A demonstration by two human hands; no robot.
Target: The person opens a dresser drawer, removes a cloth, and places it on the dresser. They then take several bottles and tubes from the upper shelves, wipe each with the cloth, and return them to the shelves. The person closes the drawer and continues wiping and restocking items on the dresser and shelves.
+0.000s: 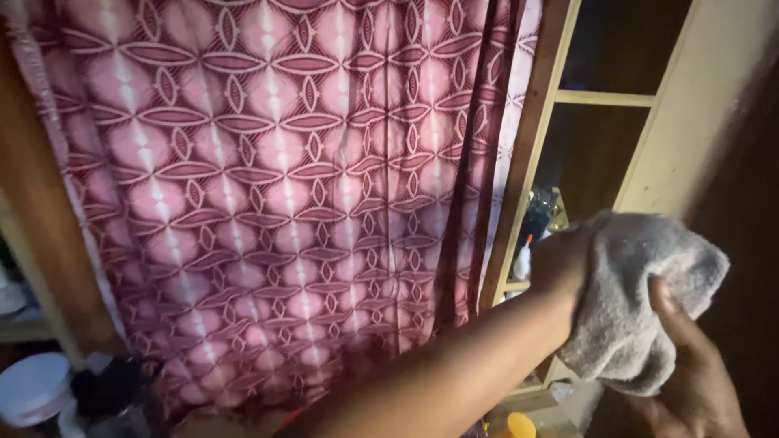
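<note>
I hold a grey towel (641, 300) bunched up in front of me, at the right side of my view, just before the pale wooden shelf frame (527, 146). My left hand (564, 264) reaches across from the lower middle, the forearm running up to the cloth; its fingers are buried in the folds on the towel's left side, so they are closed into the fabric, though I cannot see the tips. My right hand (690, 373) comes up from the bottom right corner, and its fingers (667, 304) are pressed against the towel's front, clamped on the lower part of the bundle.

Behind the towel, on a shelf in the frame, stands a small white bottle (522, 261) with an orange tip, and something dark beside it that I cannot make out. A pink and maroon patterned curtain (276, 186) hangs across most of the view to the left. Low at the left edge sits a round white lid (32, 385), and a yellow round thing (519, 424) shows at the bottom near my forearm.
</note>
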